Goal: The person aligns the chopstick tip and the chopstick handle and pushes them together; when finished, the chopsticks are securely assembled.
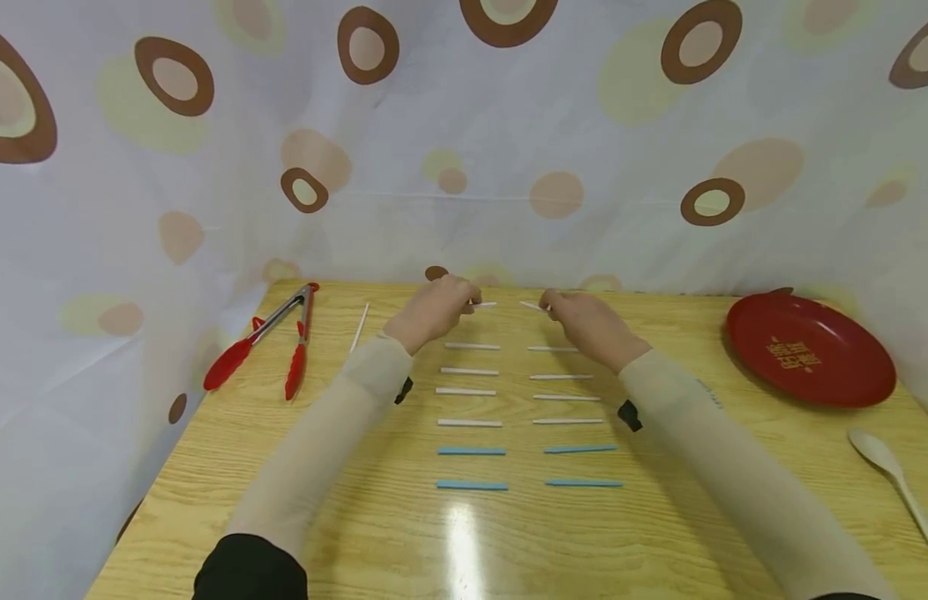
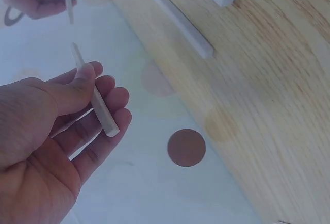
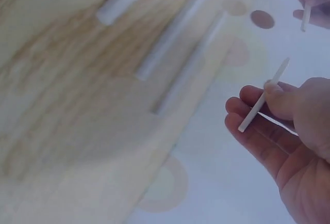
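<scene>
Left hand is over at the far side of the table, pinching a white stick between thumb and fingers. Right hand is near it on the right, with the same kind of pinch on a second white stick. So yeah, both grips are definitely grasping something, and the two held sticks have a gap between them.

Nearer than the hands there are two columns laid out on the wood. Left column has four white sticks with two blue sticks at the near end, and the right column matches: four more white sticks, then two more blue sticks. One lone white stick lies off to the left, pointing away.

As for writing: the red plate at far right has gold lettering that looks like Chinese characters, but I can't make out what it says. Near it there's a pale spoon on the right edge. Red-tipped tongs sit spread at far left, and a spotted cloth hangs behind everything.
</scene>
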Tool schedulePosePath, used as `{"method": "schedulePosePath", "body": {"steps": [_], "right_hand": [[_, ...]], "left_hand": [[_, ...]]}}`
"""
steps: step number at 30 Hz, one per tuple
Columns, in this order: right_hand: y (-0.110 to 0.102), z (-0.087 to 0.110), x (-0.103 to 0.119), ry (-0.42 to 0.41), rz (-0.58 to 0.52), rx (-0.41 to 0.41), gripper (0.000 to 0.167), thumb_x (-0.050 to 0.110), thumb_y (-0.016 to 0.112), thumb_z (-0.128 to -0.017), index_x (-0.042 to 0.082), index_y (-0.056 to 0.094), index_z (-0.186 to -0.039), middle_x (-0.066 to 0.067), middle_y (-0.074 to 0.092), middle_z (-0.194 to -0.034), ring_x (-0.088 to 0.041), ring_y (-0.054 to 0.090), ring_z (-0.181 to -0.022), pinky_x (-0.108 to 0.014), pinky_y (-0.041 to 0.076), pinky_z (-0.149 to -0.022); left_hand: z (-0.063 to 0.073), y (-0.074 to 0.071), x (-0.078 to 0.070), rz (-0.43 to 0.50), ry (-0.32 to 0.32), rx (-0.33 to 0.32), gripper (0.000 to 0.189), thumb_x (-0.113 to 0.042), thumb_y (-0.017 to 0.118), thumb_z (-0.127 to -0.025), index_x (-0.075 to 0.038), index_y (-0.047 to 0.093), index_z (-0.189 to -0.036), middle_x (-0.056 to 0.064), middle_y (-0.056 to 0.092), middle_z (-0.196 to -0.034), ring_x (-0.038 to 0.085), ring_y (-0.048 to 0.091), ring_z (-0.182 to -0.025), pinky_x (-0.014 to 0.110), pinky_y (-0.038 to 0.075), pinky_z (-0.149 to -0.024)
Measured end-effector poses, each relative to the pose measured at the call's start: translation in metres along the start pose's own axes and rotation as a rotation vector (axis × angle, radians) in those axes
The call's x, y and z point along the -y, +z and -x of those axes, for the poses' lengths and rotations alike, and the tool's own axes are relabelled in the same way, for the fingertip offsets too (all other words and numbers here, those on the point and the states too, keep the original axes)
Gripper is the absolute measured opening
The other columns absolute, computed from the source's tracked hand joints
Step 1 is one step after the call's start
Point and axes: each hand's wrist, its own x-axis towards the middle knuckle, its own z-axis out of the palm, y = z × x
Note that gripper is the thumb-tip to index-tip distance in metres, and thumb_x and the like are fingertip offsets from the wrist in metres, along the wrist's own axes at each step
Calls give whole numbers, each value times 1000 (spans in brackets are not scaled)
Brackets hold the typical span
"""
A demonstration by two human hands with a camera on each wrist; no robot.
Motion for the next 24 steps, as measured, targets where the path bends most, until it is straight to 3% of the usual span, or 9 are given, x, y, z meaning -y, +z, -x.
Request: {"method": "schedulePosePath", "body": {"steps": [3, 10, 17, 20, 24], "right_hand": [[-6, 1, 5, -21, 24, -33, 31, -14, 65, -89, -2, 61, -117, -16, 66, -106, -28, 67, -88, -38, 56, -72], [-22, 12, 18, -98, 92, -89, 18, -6, 63, -94, 0, 57, -110, -14, 62, -99, -24, 61, -72, -34, 52, -58], [-39, 34, 32, -170, 134, -77, 42, -13, 67, -86, 3, 58, -124, -12, 63, -106, -14, 46, -52, -27, 37, -44], [-43, 41, 37, -199, 146, -87, 44, -15, 67, -85, 5, 59, -123, -10, 62, -104, -11, 36, -47, -25, 33, -43], [-45, 44, 44, -243, 165, -106, 45, -15, 69, -82, 6, 59, -121, -8, 62, -99, -10, 34, -46, -25, 34, -43]], "left_hand": [[2, -4, -4, -27, 3, 0, 26, -8, 63, -98, -7, 69, -123, 7, 68, -119, 18, 66, -100, 27, 54, -79], [13, -8, -15, -82, 22, -33, 25, -8, 63, -97, -12, 69, -121, 3, 68, -115, 14, 66, -96, 23, 51, -66], [38, -8, -26, -119, 82, -118, 24, -9, 66, -96, -14, 69, -119, 0, 71, -107, 11, 67, -89, 23, 52, -62], [46, -9, -31, -118, 88, -123, 25, -9, 67, -96, -16, 69, -119, -1, 71, -105, 10, 67, -87, 23, 52, -61], [51, -9, -34, -107, 106, -126, 27, -6, 68, -94, -16, 69, -119, -1, 71, -104, 10, 67, -86, 21, 51, -60]]}}
